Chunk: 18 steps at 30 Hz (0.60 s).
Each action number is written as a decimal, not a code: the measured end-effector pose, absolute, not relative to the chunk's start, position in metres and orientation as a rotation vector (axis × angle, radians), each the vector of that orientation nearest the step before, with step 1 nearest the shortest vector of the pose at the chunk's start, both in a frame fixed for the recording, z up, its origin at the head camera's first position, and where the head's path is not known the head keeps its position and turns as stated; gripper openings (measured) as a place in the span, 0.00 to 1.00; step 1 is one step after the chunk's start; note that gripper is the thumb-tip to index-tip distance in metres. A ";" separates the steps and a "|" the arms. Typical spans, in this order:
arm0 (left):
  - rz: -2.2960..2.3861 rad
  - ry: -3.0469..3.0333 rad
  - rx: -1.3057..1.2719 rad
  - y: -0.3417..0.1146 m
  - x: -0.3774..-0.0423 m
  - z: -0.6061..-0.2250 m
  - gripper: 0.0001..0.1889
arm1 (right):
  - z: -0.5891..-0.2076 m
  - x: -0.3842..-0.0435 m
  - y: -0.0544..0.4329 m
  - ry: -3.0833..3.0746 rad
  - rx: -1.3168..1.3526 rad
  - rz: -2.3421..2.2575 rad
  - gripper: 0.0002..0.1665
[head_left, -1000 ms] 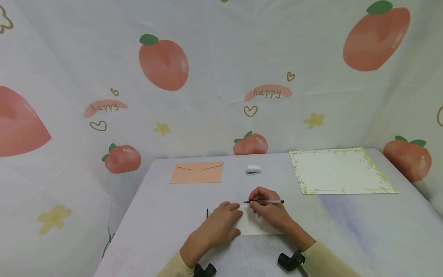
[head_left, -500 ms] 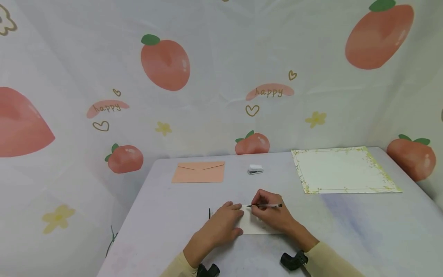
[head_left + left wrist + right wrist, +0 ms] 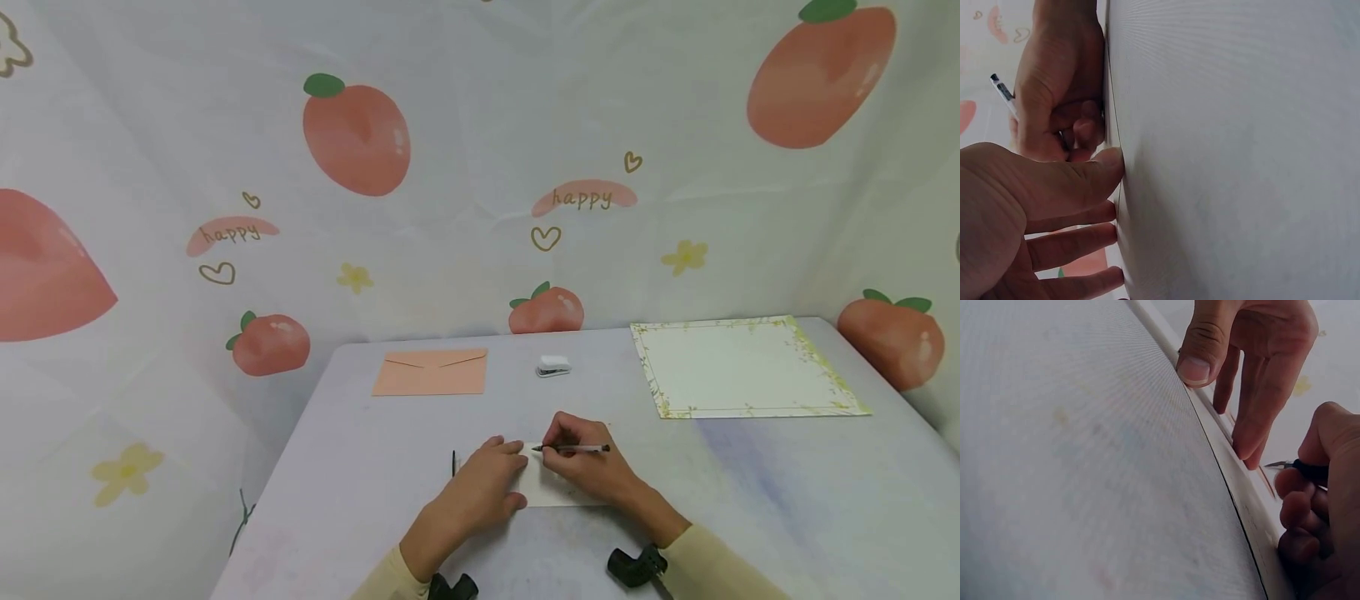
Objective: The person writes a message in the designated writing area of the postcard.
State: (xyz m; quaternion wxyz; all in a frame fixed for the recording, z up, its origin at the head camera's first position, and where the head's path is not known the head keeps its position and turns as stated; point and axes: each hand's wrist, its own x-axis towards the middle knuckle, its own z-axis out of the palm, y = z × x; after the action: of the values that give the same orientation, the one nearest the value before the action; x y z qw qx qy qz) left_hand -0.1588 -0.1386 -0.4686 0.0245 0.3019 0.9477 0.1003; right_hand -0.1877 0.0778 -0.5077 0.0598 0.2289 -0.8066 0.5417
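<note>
In the head view a small white sheet of paper (image 3: pixel 551 492) lies on the table, partly hidden by both hands. My left hand (image 3: pixel 480 487) rests on its left part with fingers extended; the left wrist view shows the thumb (image 3: pixel 1107 164) at the near edge. My right hand (image 3: pixel 592 462) pinches a gel pen with a clear barrel (image 3: pixel 587 448) between thumb and fingers. The pen lies at a low slant, its dark tip pointing left at the sheet's far part, close to the left fingertips. In the right wrist view the metal pen tip (image 3: pixel 1279 464) sticks out past the right thumb.
Behind the hands are a peach-coloured envelope (image 3: pixel 430 373) and a small white stapler (image 3: pixel 553 367). A large sheet with a floral border (image 3: pixel 750 371) lies at the back right. A thin dark object (image 3: pixel 453 463) shows just left of the left hand. A fruit-print cloth hangs behind the table.
My right hand has come slightly nearer to me, bringing the pen tip from beyond the sheet's far edge to over the sheet. My left hand keeps its place on the paper.
</note>
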 end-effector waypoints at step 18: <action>0.301 2.928 0.886 -0.136 -0.152 -0.456 0.25 | -0.508 -0.193 0.082 -2.501 0.779 1.569 0.17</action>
State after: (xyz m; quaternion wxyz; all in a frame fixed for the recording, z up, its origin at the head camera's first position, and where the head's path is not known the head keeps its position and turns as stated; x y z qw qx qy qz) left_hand -0.1517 -0.1363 -0.4559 0.0341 0.2880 0.9520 0.0978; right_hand -0.1929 0.0817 -0.5076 0.0442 0.2547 -0.8183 0.5133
